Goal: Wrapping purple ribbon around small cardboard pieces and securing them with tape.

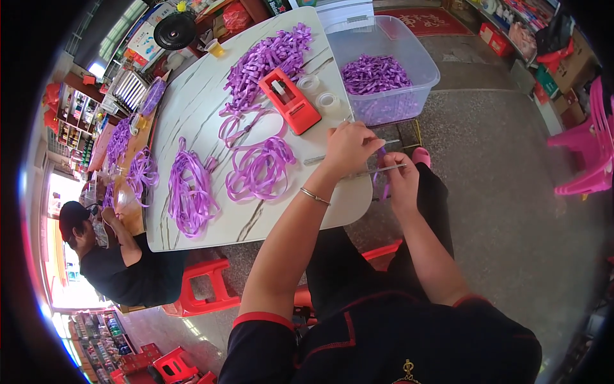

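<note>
Past the table's right edge, my left hand (pixel 350 148) is closed, its fingertips pinching a short piece of purple ribbon (pixel 382 153). Just right of it and lower, my right hand (pixel 403 181) has its fingers closed on the same ribbon, whose loose end dangles below. Two thin metal rods (pixel 387 168) jut out over the edge beside my fingers; my left hand partly covers them. Loose loops of purple ribbon (pixel 261 168) lie left of my left hand, with a longer bundle (pixel 190 189) farther left. A red tape dispenser (pixel 290 102) sits beyond my left hand.
A heap of folded purple ribbon pieces (pixel 272 61) covers the far part of the marble-patterned table (pixel 167 121). Tape rolls (pixel 327 101) lie by a clear plastic bin (pixel 419 70) of similar pieces. A co-worker (pixel 128 256) sits at left near red stools (pixel 203 288); pink chairs (pixel 585 150) stand right.
</note>
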`<state>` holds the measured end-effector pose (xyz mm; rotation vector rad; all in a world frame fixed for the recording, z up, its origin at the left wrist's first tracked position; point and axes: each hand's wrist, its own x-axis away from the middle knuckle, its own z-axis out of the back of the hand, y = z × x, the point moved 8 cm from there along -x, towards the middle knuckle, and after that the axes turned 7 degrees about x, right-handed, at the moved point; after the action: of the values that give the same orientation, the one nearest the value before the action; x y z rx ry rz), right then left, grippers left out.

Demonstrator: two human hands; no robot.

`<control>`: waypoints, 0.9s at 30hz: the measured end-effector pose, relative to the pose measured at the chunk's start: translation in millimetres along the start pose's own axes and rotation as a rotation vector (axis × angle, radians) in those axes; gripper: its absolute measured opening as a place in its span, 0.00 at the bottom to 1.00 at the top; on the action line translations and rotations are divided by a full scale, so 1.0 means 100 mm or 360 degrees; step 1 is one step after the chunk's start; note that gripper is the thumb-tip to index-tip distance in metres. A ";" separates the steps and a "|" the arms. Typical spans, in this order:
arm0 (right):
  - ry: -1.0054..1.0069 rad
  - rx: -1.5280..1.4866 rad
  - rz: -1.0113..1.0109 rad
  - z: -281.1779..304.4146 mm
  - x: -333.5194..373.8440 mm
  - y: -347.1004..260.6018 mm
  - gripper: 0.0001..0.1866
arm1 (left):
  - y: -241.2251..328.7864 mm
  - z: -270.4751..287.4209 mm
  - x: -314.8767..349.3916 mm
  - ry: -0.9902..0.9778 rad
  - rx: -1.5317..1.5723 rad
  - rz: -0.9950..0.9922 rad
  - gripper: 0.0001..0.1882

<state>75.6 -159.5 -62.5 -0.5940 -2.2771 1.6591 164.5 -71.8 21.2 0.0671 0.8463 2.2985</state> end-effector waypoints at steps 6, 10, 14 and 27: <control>-0.0181 -0.0449 -0.0294 -0.05 -0.03 0.19 0.07 | 0.01 -0.01 -0.01 0.0001 -0.0002 -0.0015 0.11; -0.0543 -0.1061 -0.0886 -0.27 0.03 0.32 0.07 | 0.00 0.00 0.00 0.0017 0.0015 -0.0026 0.11; -0.0554 -0.1452 -0.1172 -0.38 0.11 0.31 0.07 | 0.01 0.00 0.00 0.0004 0.0011 -0.0022 0.11; -0.0340 0.0284 -0.0403 0.09 0.52 -0.20 0.09 | -0.01 0.00 0.00 -0.0006 0.0028 -0.0025 0.12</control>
<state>22.2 -148.3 -48.1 -0.0871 -2.1993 1.8423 165.0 -70.5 20.6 0.0726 0.8618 2.2761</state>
